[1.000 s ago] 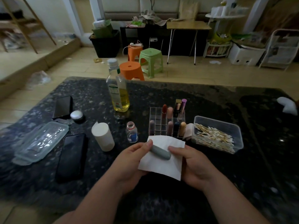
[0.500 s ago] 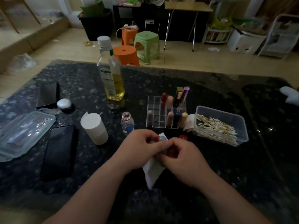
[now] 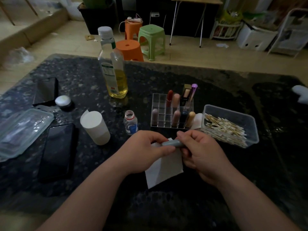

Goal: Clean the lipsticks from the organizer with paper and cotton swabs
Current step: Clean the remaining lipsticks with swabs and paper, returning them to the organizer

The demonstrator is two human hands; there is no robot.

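A grey-green lipstick (image 3: 171,143) lies sideways between my two hands, just in front of the clear organizer (image 3: 157,110). My left hand (image 3: 143,150) pinches its left end together with a white sheet of paper (image 3: 164,169) that hangs below. My right hand (image 3: 200,152) curls round the lipstick's right end. Several lipsticks stand upright in the organizer's cells. To its right, a clear tub (image 3: 250,130) holds many cotton swabs (image 3: 223,129).
An oil bottle (image 3: 115,70) stands behind the organizer, a small open bottle (image 3: 130,122) and a white paper roll (image 3: 95,127) to its left. Two dark phones (image 3: 56,150), a clear lid (image 3: 21,130) and a small jar (image 3: 64,101) lie at the left. Stools stand beyond the table.
The paper, first spread flat under the lipstick, was bunched round it and now hangs below; the lipstick shows again between both hands. The camera tilted down.
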